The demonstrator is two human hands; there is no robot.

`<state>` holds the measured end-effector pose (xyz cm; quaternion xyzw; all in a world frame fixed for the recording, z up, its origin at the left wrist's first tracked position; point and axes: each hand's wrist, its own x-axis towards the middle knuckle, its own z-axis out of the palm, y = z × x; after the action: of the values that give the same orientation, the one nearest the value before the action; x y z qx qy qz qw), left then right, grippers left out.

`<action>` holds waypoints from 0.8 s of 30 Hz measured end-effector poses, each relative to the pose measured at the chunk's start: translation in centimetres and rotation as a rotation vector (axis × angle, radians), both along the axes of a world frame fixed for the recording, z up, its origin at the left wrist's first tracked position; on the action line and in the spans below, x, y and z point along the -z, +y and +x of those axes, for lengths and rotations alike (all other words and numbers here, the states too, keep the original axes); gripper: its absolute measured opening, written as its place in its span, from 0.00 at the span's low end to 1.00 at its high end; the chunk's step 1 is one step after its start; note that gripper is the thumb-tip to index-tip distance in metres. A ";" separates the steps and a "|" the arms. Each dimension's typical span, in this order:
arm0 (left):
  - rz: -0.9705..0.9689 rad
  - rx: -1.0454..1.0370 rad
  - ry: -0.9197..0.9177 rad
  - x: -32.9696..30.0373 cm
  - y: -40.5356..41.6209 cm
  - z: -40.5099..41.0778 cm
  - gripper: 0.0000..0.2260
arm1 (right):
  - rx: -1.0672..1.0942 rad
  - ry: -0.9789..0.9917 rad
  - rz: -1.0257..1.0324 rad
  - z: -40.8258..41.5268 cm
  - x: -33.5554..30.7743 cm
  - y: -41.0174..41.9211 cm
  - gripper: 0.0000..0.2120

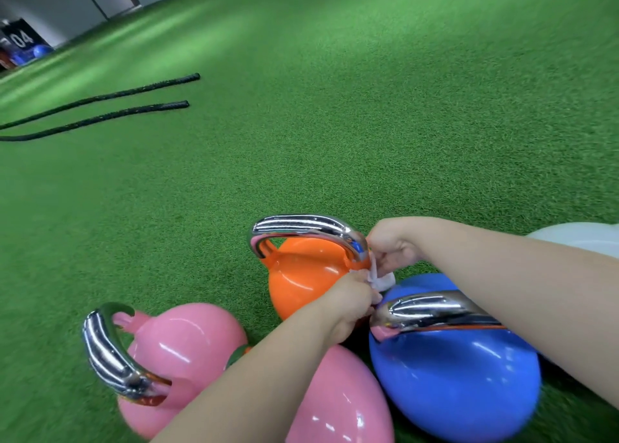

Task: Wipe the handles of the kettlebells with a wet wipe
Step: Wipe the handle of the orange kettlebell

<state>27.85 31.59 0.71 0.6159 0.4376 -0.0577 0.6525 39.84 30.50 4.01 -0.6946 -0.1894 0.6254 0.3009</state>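
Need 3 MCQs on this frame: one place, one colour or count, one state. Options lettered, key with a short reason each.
1. Where is the wet wipe?
A. Lying on the turf by the ropes
B. Between both hands, beside the orange kettlebell's handle
C. Draped over the left pink kettlebell's handle

2. What colour is the kettlebell under the right forearm?
A. Blue
B. Yellow
C. Black

3. What is the left hand doing?
A. Resting flat on the turf
B. Hanging idle, holding nothing
C. Pinching the wipe

Key:
1 B: the white wipe sits between the left hand and the right hand, next to the right end of the chrome handle of the orange kettlebell.
2 A: that body is glossy blue.
3 C: its fingertips close on the wipe's lower edge.
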 end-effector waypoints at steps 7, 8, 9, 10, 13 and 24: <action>-0.085 -0.242 0.012 -0.8 2.3 -0.3 0.18 | 0.149 0.020 -0.015 0.2 0.1 -0.5 0.16; -0.085 -0.276 0.001 -1.0 2.6 -0.3 0.19 | 0.149 0.021 -0.021 0.2 0.1 -0.4 0.16; -0.077 -0.323 -0.016 -1.1 2.9 -0.3 0.19 | 0.149 0.021 -0.022 0.1 0.1 -0.3 0.15; -0.063 -0.368 -0.040 -1.3 3.0 -0.3 0.18 | 0.145 0.024 -0.024 0.2 0.1 -0.3 0.15; -0.035 -0.449 -0.109 -2.0 3.0 -0.2 0.17 | 0.134 0.038 -0.016 0.2 0.0 -0.3 0.14; -0.025 -0.424 -0.154 -2.4 2.0 -0.3 0.17 | 0.266 -0.009 0.010 1.7 0.3 0.1 0.18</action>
<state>27.54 33.56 3.13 0.5046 0.5055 0.1228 0.6890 41.56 30.56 3.70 -0.7147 -0.1003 0.5761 0.3838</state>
